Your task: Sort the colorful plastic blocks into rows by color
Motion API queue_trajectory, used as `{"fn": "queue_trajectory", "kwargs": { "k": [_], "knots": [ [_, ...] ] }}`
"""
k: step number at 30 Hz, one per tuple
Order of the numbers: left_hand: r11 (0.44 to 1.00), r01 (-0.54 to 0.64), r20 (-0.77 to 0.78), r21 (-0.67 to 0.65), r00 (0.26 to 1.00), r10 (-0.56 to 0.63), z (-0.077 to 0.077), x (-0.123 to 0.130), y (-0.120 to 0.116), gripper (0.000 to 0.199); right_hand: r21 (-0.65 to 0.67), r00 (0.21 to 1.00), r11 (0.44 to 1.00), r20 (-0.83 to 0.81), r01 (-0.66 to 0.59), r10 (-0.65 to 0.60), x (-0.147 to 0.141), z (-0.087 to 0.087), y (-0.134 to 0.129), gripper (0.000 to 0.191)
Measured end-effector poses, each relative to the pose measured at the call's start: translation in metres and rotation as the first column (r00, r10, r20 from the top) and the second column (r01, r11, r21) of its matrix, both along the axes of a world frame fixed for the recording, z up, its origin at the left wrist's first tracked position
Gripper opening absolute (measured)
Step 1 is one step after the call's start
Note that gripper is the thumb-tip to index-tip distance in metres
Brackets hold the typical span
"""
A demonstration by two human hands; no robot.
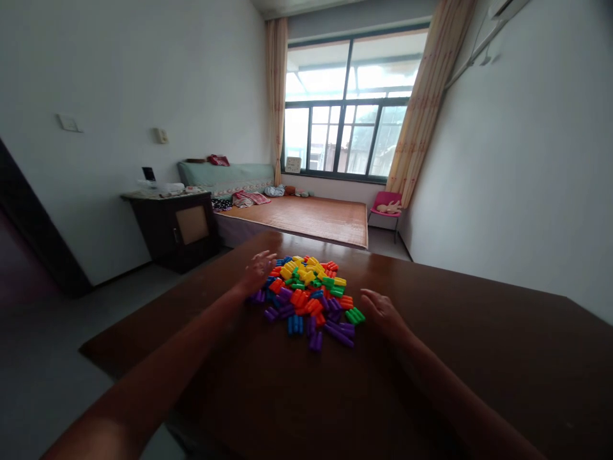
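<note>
A heap of plastic toy building pieces [306, 295], in purple, blue, green, yellow, orange and red, is spread on the dark brown table. My left hand [258, 269] lies along the heap's left edge, fingers stretched out, with nothing held. On the other side is my right hand [382, 310], its fingers extended and no piece in it. Nearest to it is a green piece [355, 315] at the heap's right edge. Purple pieces [339, 333] lie at the front of the heap, closest to me.
The brown table [460, 319] reaches out on both sides of the heap. Beyond it stand a bed with a woven mat [316, 214], a dark cabinet [167, 223] and a pink chair [385, 203]. A window [345, 115] is at the back.
</note>
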State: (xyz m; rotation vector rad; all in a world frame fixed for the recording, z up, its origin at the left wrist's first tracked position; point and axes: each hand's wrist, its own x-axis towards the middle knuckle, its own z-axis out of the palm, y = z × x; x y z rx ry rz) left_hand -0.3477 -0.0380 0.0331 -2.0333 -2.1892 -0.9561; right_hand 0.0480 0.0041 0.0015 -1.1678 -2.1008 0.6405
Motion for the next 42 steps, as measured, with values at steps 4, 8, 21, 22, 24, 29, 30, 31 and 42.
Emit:
{"fn": "queue_trajectory", "kwargs": {
  "k": [4, 8, 21, 22, 24, 29, 30, 31, 42],
  "knots": [
    [0.973, -0.175, 0.132, -0.153, 0.972, 0.195, 0.0, -0.047, 0.029, 0.069, -0.111, 0.953, 0.955, 0.097, -0.276, 0.286, 0.031, -0.014, -0.014, 0.085],
    [0.972, -0.16, 0.186, -0.172, 0.964, 0.192, -0.012, -0.05, 0.036, 0.078, -0.096, 0.92, 0.937, 0.177, -0.337, 0.349, 0.022, -0.014, -0.024, 0.096],
    [0.973, 0.225, 0.335, 0.046, 0.915, -0.227, -0.041, 0.013, 0.055, 0.079, 0.168, 0.997, 0.983, 0.027, -0.079, 0.075, 0.004, -0.034, -0.009, 0.031],
    [0.969, 0.24, 0.327, 0.05, 0.913, -0.243, -0.041, 0.02, 0.056, 0.075, 0.191, 0.998, 0.98, 0.005, -0.056, 0.056, 0.004, -0.034, -0.009, 0.03],
    [0.958, 0.277, 0.319, 0.071, 0.904, -0.285, -0.039, 0.035, 0.056, 0.063, 0.228, 0.999, 0.974, -0.041, -0.016, 0.026, 0.003, -0.034, -0.008, 0.031],
    [0.877, 0.472, 0.304, 0.086, 0.826, -0.475, -0.03, 0.077, 0.043, 0.041, 0.212, 0.99, 0.972, -0.122, 0.099, -0.074, 0.003, -0.036, -0.004, 0.033],
    [0.857, 0.51, 0.301, 0.079, 0.807, -0.508, -0.028, 0.087, 0.039, 0.038, 0.2, 0.988, 0.973, -0.129, 0.114, -0.089, 0.003, -0.036, -0.004, 0.033],
    [0.837, 0.543, 0.301, 0.073, 0.788, -0.537, -0.026, 0.096, 0.036, 0.036, 0.187, 0.986, 0.974, -0.131, 0.126, -0.102, 0.004, -0.036, -0.004, 0.034],
    [0.599, 0.798, 0.281, 0.066, 0.561, -0.778, -0.014, 0.189, 0.01, 0.024, 0.031, 0.96, 0.979, -0.206, 0.202, -0.192, 0.026, -0.03, -0.005, 0.038]
  ]
}}
